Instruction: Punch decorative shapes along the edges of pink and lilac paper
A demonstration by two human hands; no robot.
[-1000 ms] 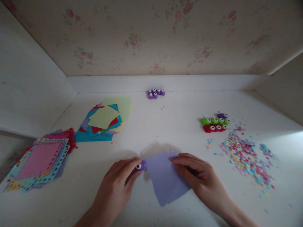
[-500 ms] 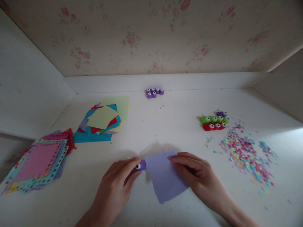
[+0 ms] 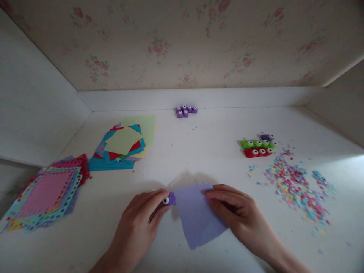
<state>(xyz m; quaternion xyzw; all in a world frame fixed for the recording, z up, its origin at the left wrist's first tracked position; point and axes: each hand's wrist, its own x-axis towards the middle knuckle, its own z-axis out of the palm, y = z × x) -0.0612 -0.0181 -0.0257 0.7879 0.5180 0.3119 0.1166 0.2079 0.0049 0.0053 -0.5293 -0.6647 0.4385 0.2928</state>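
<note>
Between the thumb and fingers of my left hand (image 3: pixel 143 216) is a small purple craft punch (image 3: pixel 171 199) with a white button on top. My right hand (image 3: pixel 234 210) pinches a lilac sheet of paper (image 3: pixel 200 216) by its right side. Small notches run along the paper's far edge. The sheet's upper left corner lies right beside the punch; whether it sits in the slot I cannot tell. Both hands are low over the white table (image 3: pixel 170 167), and the paper casts a shadow behind it.
At left lie a stack of punched sheets (image 3: pixel 47 193) and a pile of coloured paper (image 3: pixel 122 142). Several purple punches (image 3: pixel 186 111) stand by the back wall. Green punches (image 3: pixel 258 143) and red punches (image 3: pixel 258 152) sit at right, near scattered confetti (image 3: pixel 297 185).
The lilac paper has turned slightly, its near edge shifting a little toward me. Both hands keep their grips and hardly move.
</note>
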